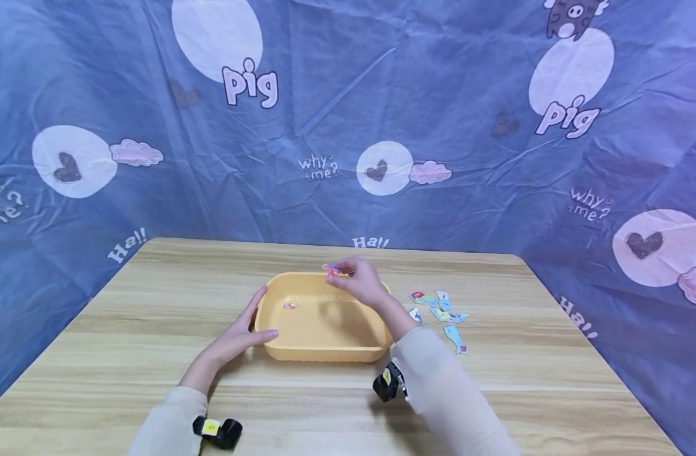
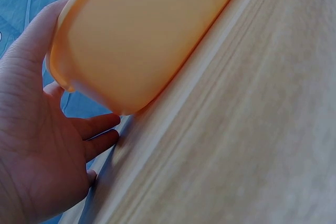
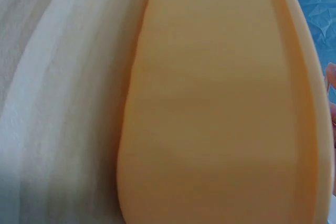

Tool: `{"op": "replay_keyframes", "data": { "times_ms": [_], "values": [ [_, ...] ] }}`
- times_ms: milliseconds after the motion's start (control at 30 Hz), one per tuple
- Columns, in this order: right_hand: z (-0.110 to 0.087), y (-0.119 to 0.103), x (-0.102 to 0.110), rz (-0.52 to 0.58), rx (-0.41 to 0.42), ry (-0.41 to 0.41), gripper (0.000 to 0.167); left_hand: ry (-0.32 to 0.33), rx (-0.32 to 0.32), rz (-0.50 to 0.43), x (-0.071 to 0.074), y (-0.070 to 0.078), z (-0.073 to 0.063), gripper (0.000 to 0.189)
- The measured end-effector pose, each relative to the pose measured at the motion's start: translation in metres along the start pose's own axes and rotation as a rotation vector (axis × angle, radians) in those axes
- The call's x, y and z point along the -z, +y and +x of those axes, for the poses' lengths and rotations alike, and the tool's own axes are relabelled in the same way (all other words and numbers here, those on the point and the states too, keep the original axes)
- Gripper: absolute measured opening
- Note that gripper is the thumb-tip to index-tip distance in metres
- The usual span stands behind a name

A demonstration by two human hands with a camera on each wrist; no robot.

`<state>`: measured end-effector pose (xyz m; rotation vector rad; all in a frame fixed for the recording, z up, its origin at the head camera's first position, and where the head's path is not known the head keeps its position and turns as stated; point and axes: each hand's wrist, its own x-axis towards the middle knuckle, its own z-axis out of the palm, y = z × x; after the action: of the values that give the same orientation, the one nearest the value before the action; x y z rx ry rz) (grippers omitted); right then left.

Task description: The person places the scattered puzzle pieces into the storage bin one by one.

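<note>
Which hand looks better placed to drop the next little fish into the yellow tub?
Probably the right hand: it already pinches a small fish piece over the yellow tub, and the loose fish pieces lie on its side. The left hand rests against the tub's left wall.

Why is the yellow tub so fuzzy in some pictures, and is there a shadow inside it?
Both wrist views sit so close that the yellow tub blurs into a smooth orange shape. The head view is sharper; there the right hand casts a soft shadow on the tub's floor, and the backdrop bends at the edges.
</note>
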<state>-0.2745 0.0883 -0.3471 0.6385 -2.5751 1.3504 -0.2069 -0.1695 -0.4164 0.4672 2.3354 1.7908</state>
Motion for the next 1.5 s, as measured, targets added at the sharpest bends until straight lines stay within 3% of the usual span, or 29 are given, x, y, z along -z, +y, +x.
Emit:
{"op": "replay_keyframes", "data": {
  "times_ms": [533,867,1500],
  "values": [
    [-0.005,0.004,-0.023,0.034,-0.027,-0.136,0.023,0.005,-0.009,-0.013,-0.001,-0.001,0.0,0.089],
    [-0.005,0.01,-0.037,0.019,-0.074,-0.136,0.02,0.002,0.001,-0.02,-0.002,0.0,0.0,0.09],
    [-0.005,0.019,-0.048,-0.129,-0.099,-0.22,0.02,0.0,-0.006,-0.015,0.0,0.001,0.0,0.09]
  ]
}}
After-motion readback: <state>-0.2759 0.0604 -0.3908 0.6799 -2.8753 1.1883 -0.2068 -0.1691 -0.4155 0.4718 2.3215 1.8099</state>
